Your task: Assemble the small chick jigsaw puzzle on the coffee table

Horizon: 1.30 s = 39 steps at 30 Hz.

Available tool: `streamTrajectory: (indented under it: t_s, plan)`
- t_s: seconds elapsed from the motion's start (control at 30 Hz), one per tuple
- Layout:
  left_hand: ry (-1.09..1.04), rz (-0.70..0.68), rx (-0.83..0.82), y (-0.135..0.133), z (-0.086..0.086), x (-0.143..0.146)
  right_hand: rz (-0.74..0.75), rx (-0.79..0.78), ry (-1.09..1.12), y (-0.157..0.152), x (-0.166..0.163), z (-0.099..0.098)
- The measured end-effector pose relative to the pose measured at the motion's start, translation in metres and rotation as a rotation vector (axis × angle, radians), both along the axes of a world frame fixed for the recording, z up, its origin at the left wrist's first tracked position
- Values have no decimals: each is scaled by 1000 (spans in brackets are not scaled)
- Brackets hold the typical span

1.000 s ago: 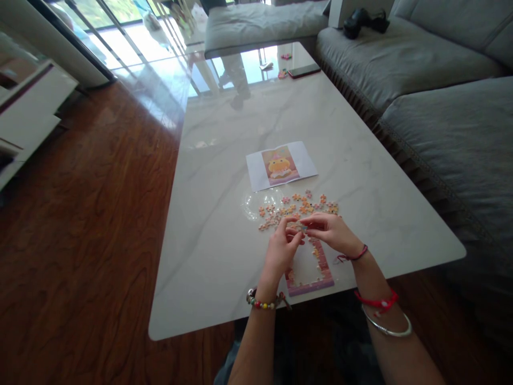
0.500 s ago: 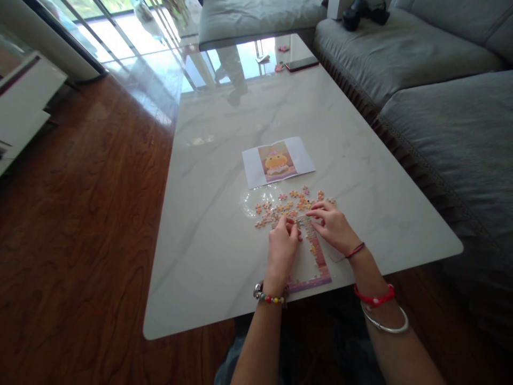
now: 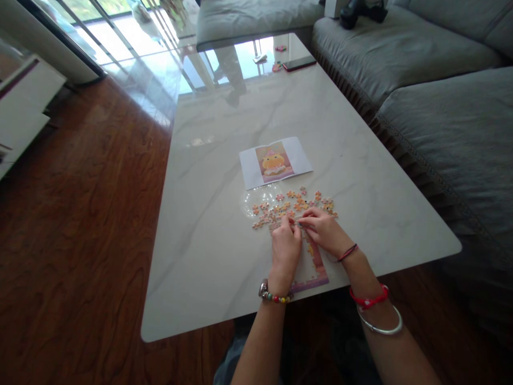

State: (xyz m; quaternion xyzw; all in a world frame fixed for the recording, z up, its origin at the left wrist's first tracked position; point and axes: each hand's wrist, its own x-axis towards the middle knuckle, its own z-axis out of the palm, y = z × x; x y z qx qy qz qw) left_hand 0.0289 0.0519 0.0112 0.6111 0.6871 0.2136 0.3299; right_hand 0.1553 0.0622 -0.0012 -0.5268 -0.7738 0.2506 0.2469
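My left hand is closed at the top of a partly joined jigsaw puzzle, its fingertips pinched on a small puzzle piece that is mostly hidden. Just beside it, my right hand has thumb and fingers pinched together at the puzzle's top edge, also on a piece barely visible. The puzzle shows a pink and purple frame along its right and bottom sides, with bare table inside; my left hand covers part of it. Loose puzzle pieces, orange and pink, lie scattered right beyond both hands.
Behind the loose pieces lies a creased paper sheet with a printed yellow cartoon picture. A phone and small colourful items are at the table's far end. A grey sofa runs along the right of the marble-patterned table.
My right hand has moved left and slightly down, closing in beside my left hand. Loose pieces at the right of the pile are now uncovered. My left hand has shifted slightly right.
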Motion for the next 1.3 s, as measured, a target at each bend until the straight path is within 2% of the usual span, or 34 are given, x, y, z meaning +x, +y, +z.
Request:
streamTrajectory:
  t_s: [0.47,0.67,0.93,1.13,1.3]
  plan:
    - [141,-104,99,-6,7,-6,7,23,-164,-4,-6,2]
    - [184,-103,191,-2,4,-13,-16,41,-243,-4,-8,2]
    - [213,-188,212,-6,6,-9,-59,38,-148,-7,-11,-1]
    - [298,-190,212,-10,7,-5,-48,38,-224,-15,-14,1]
    - [319,-181,230,-8,7,-6,-102,60,-114,-20,-8,0]
